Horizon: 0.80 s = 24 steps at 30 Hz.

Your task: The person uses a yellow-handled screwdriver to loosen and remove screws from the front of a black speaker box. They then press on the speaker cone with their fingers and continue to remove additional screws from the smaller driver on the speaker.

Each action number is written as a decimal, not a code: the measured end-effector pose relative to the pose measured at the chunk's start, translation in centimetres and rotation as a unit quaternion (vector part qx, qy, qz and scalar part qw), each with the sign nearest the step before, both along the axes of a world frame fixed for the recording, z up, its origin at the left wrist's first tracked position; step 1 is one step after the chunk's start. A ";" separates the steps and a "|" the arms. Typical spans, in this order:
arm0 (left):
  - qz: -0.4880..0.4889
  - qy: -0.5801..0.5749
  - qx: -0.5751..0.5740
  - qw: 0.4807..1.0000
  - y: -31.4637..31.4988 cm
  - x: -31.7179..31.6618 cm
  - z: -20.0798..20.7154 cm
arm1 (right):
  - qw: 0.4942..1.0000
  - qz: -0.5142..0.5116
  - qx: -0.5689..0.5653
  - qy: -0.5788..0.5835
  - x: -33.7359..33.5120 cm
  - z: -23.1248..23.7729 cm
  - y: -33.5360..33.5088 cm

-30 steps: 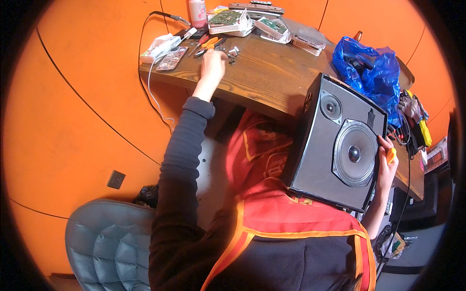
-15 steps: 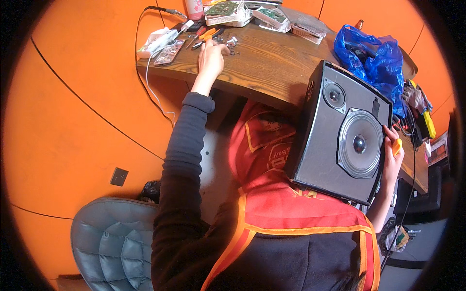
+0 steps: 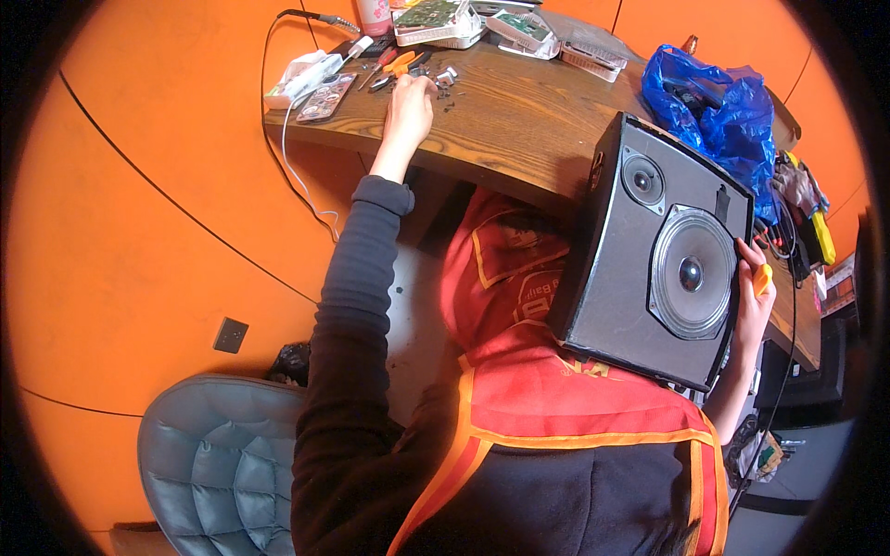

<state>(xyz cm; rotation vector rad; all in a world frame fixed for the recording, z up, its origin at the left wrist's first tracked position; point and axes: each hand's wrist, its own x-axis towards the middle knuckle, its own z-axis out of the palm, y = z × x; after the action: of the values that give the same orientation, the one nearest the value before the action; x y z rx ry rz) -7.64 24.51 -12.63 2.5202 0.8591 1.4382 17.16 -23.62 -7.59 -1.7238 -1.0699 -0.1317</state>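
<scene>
A black speaker cabinet point(image 3: 630, 269) with two round drivers leans, tilted, against my lap and the table's edge. My right hand point(image 3: 753, 301) grips its right side, with an orange tool handle point(image 3: 762, 279) tucked in the same hand; the tool's other end is hidden. My left hand point(image 3: 410, 109) rests on the table top with its fingers curled together, and whatever they pinch is too small to make out. Just beyond that hand lie pliers with orange handles point(image 3: 399, 64). Small dark bits point(image 3: 449, 95) and a little metal part point(image 3: 447, 77) are beside its fingertips.
The wooden table point(image 3: 510, 120) carries circuit boards in white trays point(image 3: 436, 23) at the back. A patterned phone-like slab point(image 3: 326, 98) and a white cable point(image 3: 295, 109) lie at its left. A blue plastic bag point(image 3: 709, 107) stands behind the cabinet. A grey padded chair point(image 3: 222, 463) is at lower left.
My left hand's fingers have curled in slightly beside the small bits. The whole view has shifted a little; my right hand keeps its hold on the cabinet.
</scene>
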 end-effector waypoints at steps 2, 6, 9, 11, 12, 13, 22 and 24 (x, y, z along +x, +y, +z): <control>0.002 -0.004 0.008 1.000 0.1 0.1 -0.1 | 1.000 -0.002 0.001 0.002 0.1 0.0 0.0; -0.034 -0.011 -0.005 0.999 -0.3 0.1 0.4 | 1.000 0.005 0.001 0.004 0.1 0.0 0.0; -0.079 0.010 -0.047 0.996 -1.0 -0.2 0.9 | 1.000 0.009 0.002 0.005 0.0 0.0 0.0; -0.139 0.012 -0.071 0.988 -1.3 -0.3 1.1 | 1.000 0.004 0.001 0.002 0.0 0.0 0.0; -0.139 0.032 -0.073 0.987 -1.3 -0.3 1.1 | 1.000 0.002 0.001 0.000 -0.1 0.1 0.0; -0.147 0.046 -0.071 0.985 -1.2 -0.3 1.2 | 1.000 0.000 0.000 -0.002 -0.1 0.1 0.0; -0.102 0.068 -0.030 0.992 -0.3 -0.1 0.7 | 1.000 0.002 0.008 0.004 -0.4 0.1 0.2; -0.116 0.063 -0.021 0.991 -0.6 0.0 0.7 | 1.000 0.002 0.010 0.002 -0.4 0.1 0.2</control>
<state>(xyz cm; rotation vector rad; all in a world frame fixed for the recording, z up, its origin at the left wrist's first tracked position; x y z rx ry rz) -7.65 23.89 -11.95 2.5992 0.5828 1.1897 16.77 -23.45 -7.47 -1.7037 -1.0661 -0.1349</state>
